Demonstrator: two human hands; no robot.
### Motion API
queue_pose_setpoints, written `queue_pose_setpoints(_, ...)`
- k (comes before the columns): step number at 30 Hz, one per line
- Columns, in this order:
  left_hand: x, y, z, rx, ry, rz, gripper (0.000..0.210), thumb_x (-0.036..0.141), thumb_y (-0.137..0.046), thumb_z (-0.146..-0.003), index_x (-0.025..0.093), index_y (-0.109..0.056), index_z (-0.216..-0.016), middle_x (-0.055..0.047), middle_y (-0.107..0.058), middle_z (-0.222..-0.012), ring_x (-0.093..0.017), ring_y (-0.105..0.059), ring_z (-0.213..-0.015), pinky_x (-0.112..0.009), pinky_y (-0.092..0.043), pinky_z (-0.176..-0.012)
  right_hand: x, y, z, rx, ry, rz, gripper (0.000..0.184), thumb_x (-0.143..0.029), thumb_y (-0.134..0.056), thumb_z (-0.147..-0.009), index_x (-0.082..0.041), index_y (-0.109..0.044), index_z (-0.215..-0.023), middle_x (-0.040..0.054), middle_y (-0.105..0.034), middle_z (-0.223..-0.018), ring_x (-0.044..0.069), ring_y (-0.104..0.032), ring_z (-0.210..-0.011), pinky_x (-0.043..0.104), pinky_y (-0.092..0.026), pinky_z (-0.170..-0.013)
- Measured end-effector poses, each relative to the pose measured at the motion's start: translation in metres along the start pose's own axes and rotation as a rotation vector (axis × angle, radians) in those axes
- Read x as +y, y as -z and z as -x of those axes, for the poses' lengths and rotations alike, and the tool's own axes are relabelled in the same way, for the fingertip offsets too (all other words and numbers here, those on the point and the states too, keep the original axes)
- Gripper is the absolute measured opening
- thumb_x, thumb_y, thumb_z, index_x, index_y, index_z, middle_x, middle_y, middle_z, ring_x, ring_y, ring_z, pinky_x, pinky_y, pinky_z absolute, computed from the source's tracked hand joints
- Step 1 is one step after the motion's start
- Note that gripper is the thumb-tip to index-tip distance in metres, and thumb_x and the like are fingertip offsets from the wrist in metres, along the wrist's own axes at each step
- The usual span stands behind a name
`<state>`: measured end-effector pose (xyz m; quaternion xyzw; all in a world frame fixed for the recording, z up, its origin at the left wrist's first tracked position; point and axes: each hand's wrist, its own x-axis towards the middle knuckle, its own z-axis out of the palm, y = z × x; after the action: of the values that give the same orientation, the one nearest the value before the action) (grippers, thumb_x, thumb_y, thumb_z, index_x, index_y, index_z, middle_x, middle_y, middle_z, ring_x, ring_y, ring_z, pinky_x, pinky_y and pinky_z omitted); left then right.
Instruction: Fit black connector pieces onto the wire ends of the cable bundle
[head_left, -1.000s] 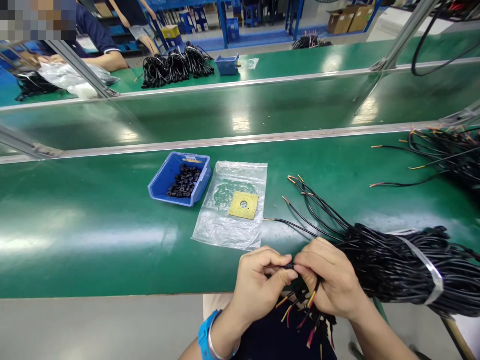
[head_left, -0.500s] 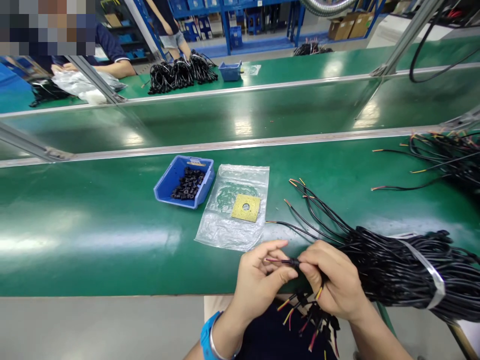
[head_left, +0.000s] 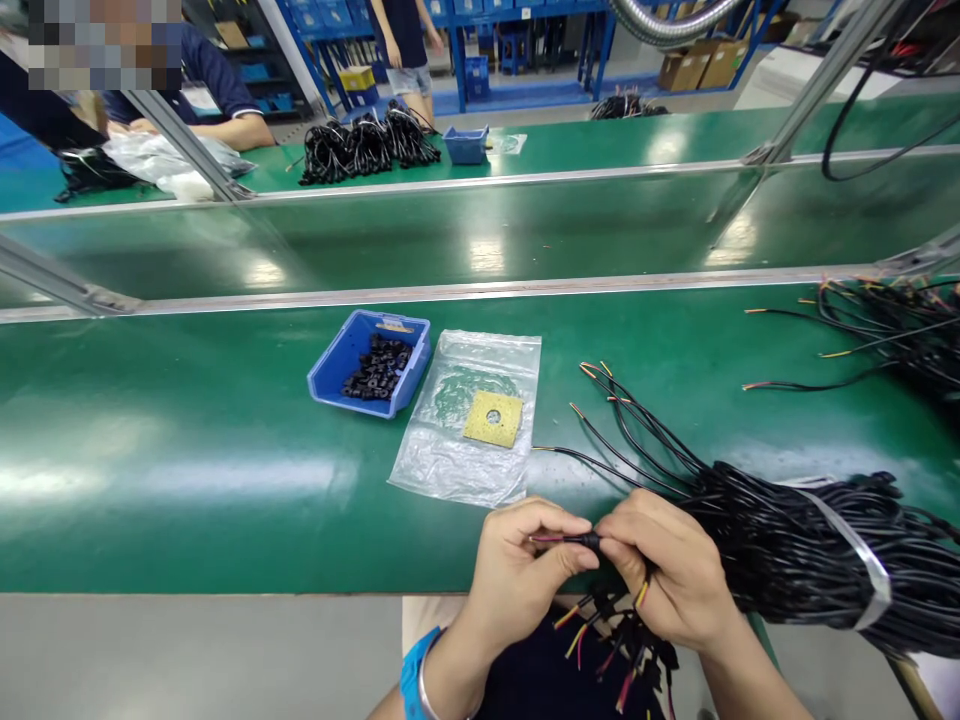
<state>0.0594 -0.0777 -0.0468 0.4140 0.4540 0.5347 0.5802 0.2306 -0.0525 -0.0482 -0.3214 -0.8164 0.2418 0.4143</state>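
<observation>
Close to the bench's front edge, my left hand (head_left: pixel 525 570) pinches the end of a black cable (head_left: pixel 577 540), whose thin red wire shows between its fingers. My right hand (head_left: pixel 667 565) is closed on the same cable at a dark fitting, right beside the left fingertips. A yellow wire end pokes out under the right fingers. Below the hands, over my lap, hang several cable ends (head_left: pixel 626 650) with black fittings and red and yellow wires. To the right lies a thick bundle of black cables (head_left: pixel 795 540) tied with a pale band.
A blue bin (head_left: pixel 322 385) of small black parts stands left of a clear plastic bag (head_left: pixel 431 470) with a yellow sponge (head_left: pixel 480 425) on it. More cables (head_left: pixel 900 330) lie far right. Beyond the metal rail, a person (head_left: pixel 225 100) sits at another bench.
The left index finger has come down onto the cable, closing the pinch beside the right hand. Both hands sit slightly lower in view. A standing person in the background has shifted right.
</observation>
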Motion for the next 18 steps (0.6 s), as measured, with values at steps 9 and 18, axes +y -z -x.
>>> queue_pose_setpoints(9, -0.0018, -0.0009, 0.0012, 0.005, -0.111, -0.14, 0.011, 0.021, -0.087, -0.067, 0.017, -0.078, -0.071, -0.005, -0.074, -0.07, -0.015, -0.067, -0.063, -0.023, -0.052, -0.059, -0.0014, 0.0011, -0.0005, -0.006, 0.008, 0.006, 0.013, -0.01, -0.051, -0.089, -0.018, -0.061, -0.086, 0.0014, -0.055, -0.067, 0.013, -0.048, -0.058, 0.028, -0.037, -0.056)
queue_pose_setpoints(18, -0.0033, 0.0041, 0.0042, -0.034, 0.105, 0.089, 0.037, 0.012, -0.083, -0.068, 0.017, -0.07, -0.102, -0.005, -0.075, -0.087, -0.015, -0.071, -0.078, -0.022, -0.057, -0.071, -0.0015, 0.0, 0.0009, 0.024, -0.005, 0.021, 0.012, -0.008, -0.054, -0.088, -0.018, -0.06, -0.088, 0.0025, -0.059, -0.071, 0.014, -0.052, -0.061, 0.028, -0.041, -0.059)
